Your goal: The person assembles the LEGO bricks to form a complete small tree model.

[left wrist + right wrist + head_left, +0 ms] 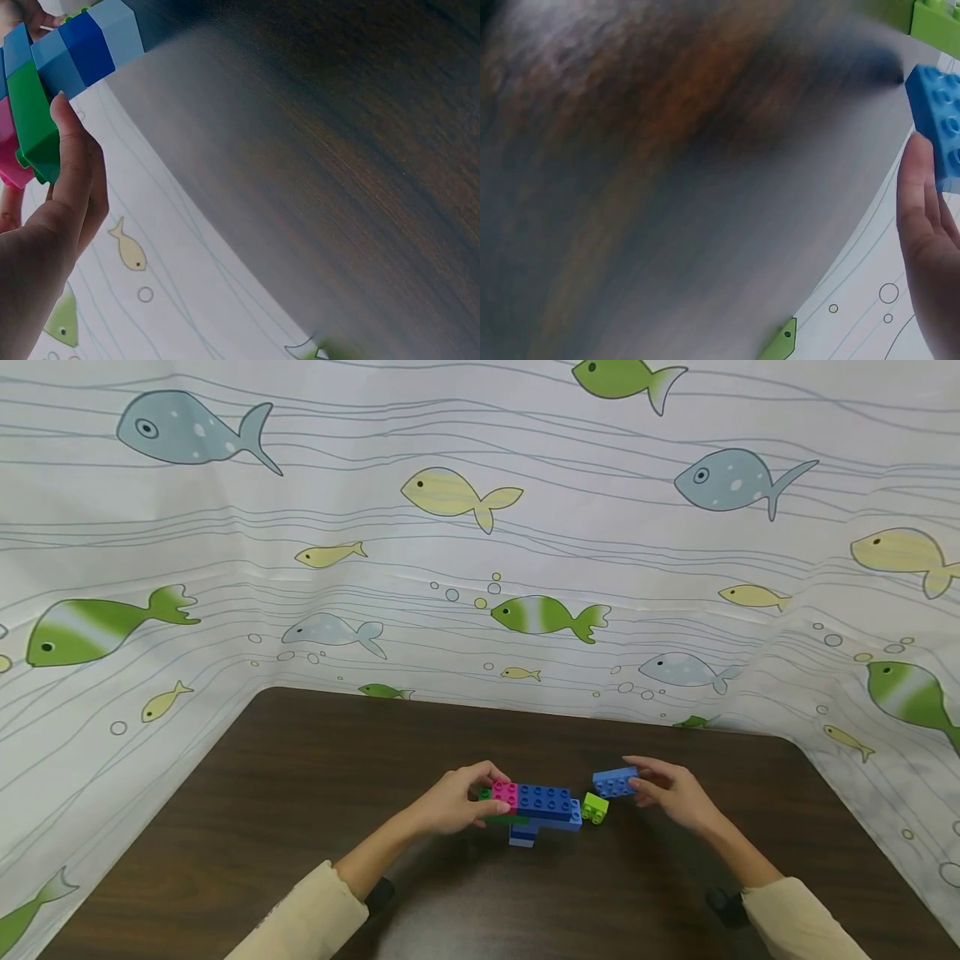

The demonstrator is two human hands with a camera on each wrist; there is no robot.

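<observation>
My left hand (450,797) grips the left end of a toy brick assembly (545,802), at its pink brick (505,792). A dark blue brick lies beside the pink one on top. Under them are a green brick (36,120) and lighter blue ones, with a short stack of blue bricks (88,45) pointing down as a stem. To the right, my right hand (671,789) pinches a light blue brick (936,112) by its right end, studs showing. Between that brick and the assembly sits a small lime green brick (595,808), close to the assembly's right end.
A dark brown wooden table (300,777) lies beneath both hands. White sheeting (420,560) printed with fish rises along its back and sides. Dark bands show near both cream sleeves (303,914).
</observation>
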